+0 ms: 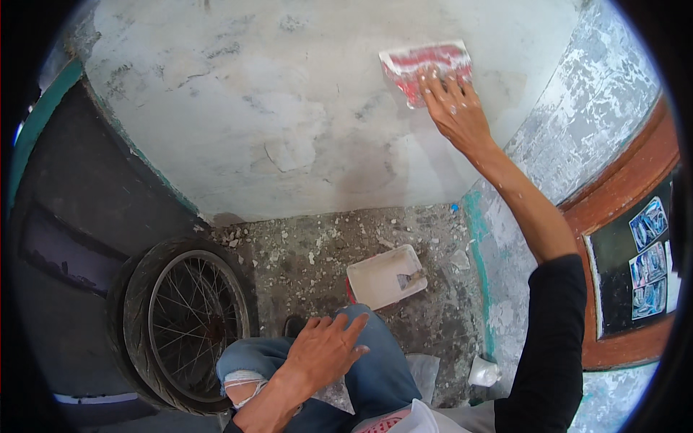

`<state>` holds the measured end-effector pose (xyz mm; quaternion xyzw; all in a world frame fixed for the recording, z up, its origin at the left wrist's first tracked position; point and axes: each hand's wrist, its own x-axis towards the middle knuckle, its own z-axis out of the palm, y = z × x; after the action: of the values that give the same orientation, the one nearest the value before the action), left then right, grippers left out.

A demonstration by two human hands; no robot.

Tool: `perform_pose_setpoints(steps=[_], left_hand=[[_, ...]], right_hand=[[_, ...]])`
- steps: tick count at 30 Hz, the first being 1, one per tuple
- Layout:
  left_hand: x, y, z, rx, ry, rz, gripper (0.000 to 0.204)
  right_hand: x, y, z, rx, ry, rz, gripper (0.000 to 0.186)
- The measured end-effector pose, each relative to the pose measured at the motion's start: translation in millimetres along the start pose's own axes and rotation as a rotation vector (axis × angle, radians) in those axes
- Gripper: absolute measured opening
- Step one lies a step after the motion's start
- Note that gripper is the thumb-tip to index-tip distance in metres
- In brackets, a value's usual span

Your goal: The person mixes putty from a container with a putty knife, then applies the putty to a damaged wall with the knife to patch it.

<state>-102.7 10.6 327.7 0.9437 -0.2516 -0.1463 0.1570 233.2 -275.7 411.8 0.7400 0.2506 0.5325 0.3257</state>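
High on the pale, patchy wall point(289, 94), my right hand point(456, 112) presses a red putty spreader point(413, 66) flat to the surface. White filler smears the spreader's wide upper edge and dots my fingers. My right arm is stretched up and forward. Over my bent knees, my left hand point(321, 355) holds nothing, its fingers apart. Just past my knee on the floor stands a shallow white tray point(372, 278) with whitish residue in it. A small putty knife point(413, 278) lies in the tray at its right side.
Spoked wheels with tyres point(137, 317) lean at the left beside a dark panel point(72, 180). Chips of plaster litter the floor point(296, 252). A white bag point(484, 372) sits low by the right wall point(570, 108), near a wooden frame point(624, 353).
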Motion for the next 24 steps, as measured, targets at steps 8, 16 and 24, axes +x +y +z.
perform_pose_setpoints(steps=[8,16,24], left_hand=[[1,1,2,0.018,-0.041,-0.024,0.058],[8,2,12,0.025,-0.062,0.003,0.058],[-1,1,10,0.021,-0.052,-0.014,0.058]], right_hand=[[37,73,-13,0.130,-0.167,0.696,0.047],[2,-126,-11,0.398,-0.152,0.170,0.044],[32,15,-55,0.168,0.043,0.065,0.050]])
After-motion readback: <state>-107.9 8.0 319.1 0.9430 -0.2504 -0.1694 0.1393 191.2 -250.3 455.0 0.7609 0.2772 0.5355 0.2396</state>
